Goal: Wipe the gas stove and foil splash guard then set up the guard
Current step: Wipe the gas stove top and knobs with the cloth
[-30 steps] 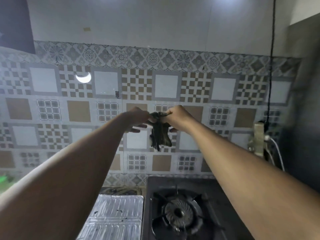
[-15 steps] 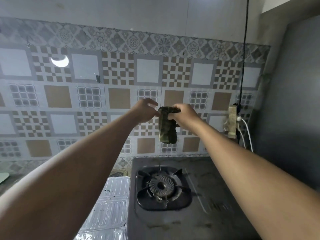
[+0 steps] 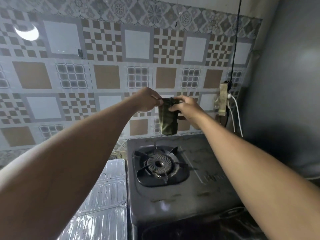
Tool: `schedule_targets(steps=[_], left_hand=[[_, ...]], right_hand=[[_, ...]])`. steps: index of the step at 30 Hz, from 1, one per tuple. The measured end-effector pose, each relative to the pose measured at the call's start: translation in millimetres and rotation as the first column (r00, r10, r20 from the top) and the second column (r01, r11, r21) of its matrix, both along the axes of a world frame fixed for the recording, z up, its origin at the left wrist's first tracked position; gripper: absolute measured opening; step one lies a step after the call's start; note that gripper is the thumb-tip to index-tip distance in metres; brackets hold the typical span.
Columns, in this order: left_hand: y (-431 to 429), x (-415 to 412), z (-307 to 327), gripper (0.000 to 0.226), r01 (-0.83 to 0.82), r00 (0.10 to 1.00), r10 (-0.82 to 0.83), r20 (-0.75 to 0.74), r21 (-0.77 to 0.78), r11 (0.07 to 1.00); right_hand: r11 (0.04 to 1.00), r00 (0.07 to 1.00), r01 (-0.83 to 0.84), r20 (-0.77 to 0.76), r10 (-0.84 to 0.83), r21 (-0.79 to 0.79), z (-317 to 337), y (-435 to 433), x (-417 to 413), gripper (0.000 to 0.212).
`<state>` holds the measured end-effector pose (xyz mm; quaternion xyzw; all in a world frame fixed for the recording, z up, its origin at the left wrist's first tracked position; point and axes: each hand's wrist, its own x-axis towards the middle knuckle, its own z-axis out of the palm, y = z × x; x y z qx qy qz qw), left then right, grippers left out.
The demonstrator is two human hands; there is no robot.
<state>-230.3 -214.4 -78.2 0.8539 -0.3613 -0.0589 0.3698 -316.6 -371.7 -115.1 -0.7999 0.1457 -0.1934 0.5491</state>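
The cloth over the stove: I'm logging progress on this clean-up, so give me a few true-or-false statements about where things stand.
1. Both hands pinch the top edge of the dark cloth. True.
2. The cloth is pressed flat on the gas stove. False: it hangs in the air above the stove's back edge.
3. The foil splash guard stands upright around the burner. False: it lies flat left of the stove.
4. The burner shows no flame. True.

Both hands point(image 3: 147, 99) pinching cloth point(image 3: 168, 116) — above stove point(image 3: 190, 187)
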Motion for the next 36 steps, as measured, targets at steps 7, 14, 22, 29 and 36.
schedule_targets(steps=[7, 14, 22, 29, 36], left_hand=[[-2.0, 32.4, -31.6, 0.031, -0.047, 0.999, 0.047, -0.012, -0.021, 0.999], [-7.5, 82.4, -89.6, 0.026, -0.142, 0.988, 0.144, -0.056, 0.042, 0.989], [10.7, 135.6, -206.5, 0.049, -0.232, 0.971, 0.186, 0.152, 0.391, 0.891], [31.9, 159.5, -258.9, 0.053, -0.258, 0.965, 0.199, 0.168, 0.519, 0.815], [38.4, 157.5, -261.4, 0.07, -0.195, 0.981, 0.159, 0.114, 0.519, 0.832]], right_hand=[[0.996, 0.996, 0.008, -0.084, -0.001, 0.086, -53.8, -1.5, 22.5, 0.027], [0.98, 0.98, 0.122, -0.138, -0.144, -0.159, -71.5, -11.7, 71.7, 0.023], [0.772, 0.962, -0.029, -0.227, -0.15, -0.634, -110.4, -25.9, 153.5, 0.015], [0.523, 0.937, -0.207, -0.322, -0.139, -0.827, -150.2, 12.4, 194.6, 0.004], [0.639, 0.854, -0.402, -0.521, 0.003, -0.655, -168.9, 33.5, 200.8, 0.042]])
